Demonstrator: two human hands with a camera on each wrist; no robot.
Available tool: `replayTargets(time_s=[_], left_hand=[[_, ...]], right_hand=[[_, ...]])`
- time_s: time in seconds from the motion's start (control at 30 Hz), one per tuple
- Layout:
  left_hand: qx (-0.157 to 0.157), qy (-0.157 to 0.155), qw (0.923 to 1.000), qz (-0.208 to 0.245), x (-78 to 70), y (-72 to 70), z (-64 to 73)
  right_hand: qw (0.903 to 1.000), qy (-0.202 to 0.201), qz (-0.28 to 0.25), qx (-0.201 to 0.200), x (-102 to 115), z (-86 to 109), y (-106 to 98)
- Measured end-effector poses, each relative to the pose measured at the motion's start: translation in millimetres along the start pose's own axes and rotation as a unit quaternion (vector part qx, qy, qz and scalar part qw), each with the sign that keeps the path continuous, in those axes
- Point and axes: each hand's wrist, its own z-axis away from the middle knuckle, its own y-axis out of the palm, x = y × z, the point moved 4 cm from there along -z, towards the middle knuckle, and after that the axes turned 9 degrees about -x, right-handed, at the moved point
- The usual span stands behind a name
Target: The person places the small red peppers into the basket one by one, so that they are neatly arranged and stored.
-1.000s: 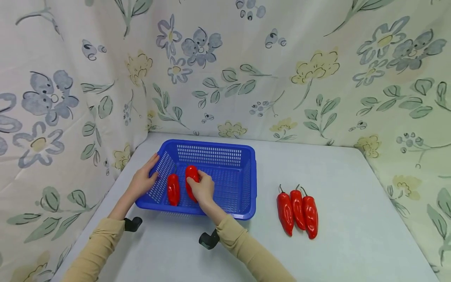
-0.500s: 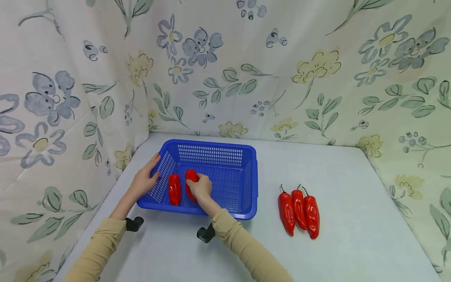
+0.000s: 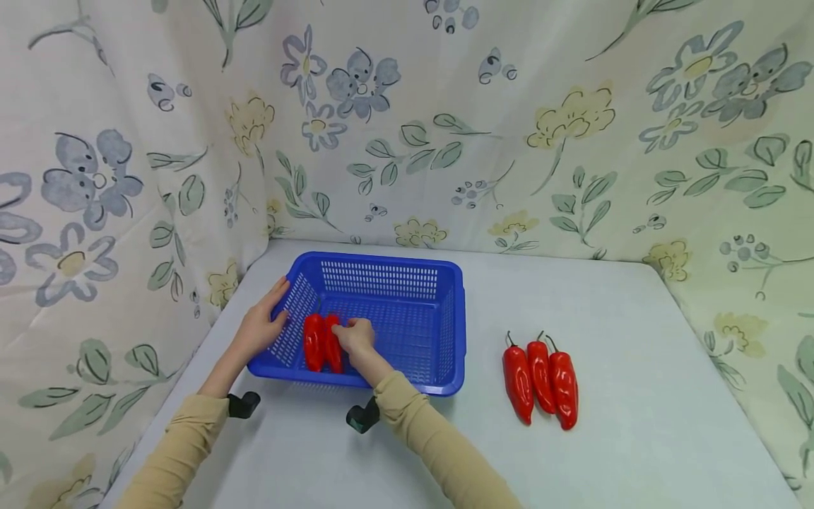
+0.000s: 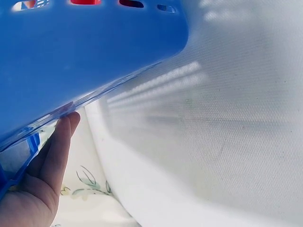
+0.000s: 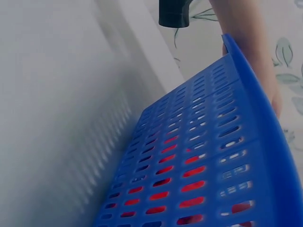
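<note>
A blue plastic basket (image 3: 397,264) with slotted walls stands on the left part of the table. My left hand (image 3: 259,326) holds its left rim, thumb on the inner side; the left wrist view has the fingers (image 4: 57,153) stretched along the outside. Inside the basket my right hand (image 3: 357,338) pinches a long red pepper (image 3: 333,350), which lies alongside another red pepper (image 3: 314,344). Red shows through the slots of the basket wall (image 5: 222,142) in the right wrist view, where the right hand is hidden.
Three red peppers (image 3: 539,378) with thin stems lie side by side on the white table (image 3: 623,353), right of the basket. Floral cloth (image 3: 483,162) hangs behind the table and along its sides. Black wrist cameras (image 3: 364,416) jut out below both wrists.
My right hand has lowered its pepper and moved it left, right up beside the other one in the basket. The left hand stays on the rim.
</note>
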Motion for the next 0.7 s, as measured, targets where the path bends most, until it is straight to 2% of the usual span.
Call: replayTargets(time_s=[0.3, 0.47, 0.7], left_hand=[[-0.002, 0.001, 1.0000, 0.000, 1.1, 1.1, 0.6], [-0.002, 0.003, 1.0000, 0.002, 0.2, 0.2, 1.4], [-0.008, 0.010, 0.9999, 0.004, -1.3, -1.5, 0.6]], right_hand=[[1.0000, -0.001, 0.005, -0.003, -2, -1.7, -2], [0.9999, -0.008, -0.006, 0.010, -2, 1.3, -5], [0.9978, -0.051, -0.029, 0.032, 5, 10.3, -15]])
